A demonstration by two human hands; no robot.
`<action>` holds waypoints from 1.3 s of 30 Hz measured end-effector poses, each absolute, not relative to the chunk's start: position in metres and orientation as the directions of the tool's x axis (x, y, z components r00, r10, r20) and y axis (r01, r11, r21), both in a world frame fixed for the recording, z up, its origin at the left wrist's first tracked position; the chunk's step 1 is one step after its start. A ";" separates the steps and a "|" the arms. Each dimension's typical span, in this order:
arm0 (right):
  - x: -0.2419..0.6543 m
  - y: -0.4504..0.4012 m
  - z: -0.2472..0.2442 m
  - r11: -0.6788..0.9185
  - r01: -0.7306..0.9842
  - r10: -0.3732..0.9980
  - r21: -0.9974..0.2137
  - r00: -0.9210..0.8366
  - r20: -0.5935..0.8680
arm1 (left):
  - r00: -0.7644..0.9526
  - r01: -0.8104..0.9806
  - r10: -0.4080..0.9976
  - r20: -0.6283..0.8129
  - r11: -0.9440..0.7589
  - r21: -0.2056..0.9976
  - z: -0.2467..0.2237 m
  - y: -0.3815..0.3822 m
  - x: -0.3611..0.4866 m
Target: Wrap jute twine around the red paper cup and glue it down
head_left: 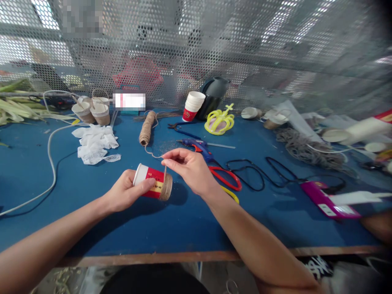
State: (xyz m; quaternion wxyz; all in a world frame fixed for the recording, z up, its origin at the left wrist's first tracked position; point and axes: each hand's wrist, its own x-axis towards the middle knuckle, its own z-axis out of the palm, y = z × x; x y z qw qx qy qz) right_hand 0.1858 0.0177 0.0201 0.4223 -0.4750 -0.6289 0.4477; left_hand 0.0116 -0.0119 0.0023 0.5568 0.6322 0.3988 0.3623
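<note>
My left hand (128, 190) is wrapped round a red and white paper cup (155, 175), which lies tilted on its side above the table. Brown twine (166, 187) is wound in a band round the cup's bottom end. Between thumb and fingertips, my right hand (191, 167) pinches the twine just above the cup. From there the strand runs slackly back to a twine spool (147, 128) on the blue table (122, 232).
Behind my right hand lie a blue glue gun (197, 146), pliers (183, 130) and a yellow crown-like piece (219, 121). Stacked cups (193, 107) stand at the back. White cloth (96, 143) is left; a purple power strip (327, 200) is right.
</note>
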 end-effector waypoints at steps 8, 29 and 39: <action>0.184 0.016 0.020 0.136 0.247 0.969 -0.959 -0.234 0.078 | 0.423 0.108 0.900 0.106 -0.166 0.980 -0.002 -0.012 0.009; 0.184 0.019 0.015 -0.022 0.176 0.960 -0.984 -0.271 -0.070 | 0.354 0.035 0.931 0.089 -0.108 0.994 0.001 -0.013 0.009; 0.188 0.025 0.010 0.226 0.536 0.966 -0.814 -0.233 0.115 | 0.116 -0.362 0.930 -0.350 0.368 0.857 0.000 0.004 0.015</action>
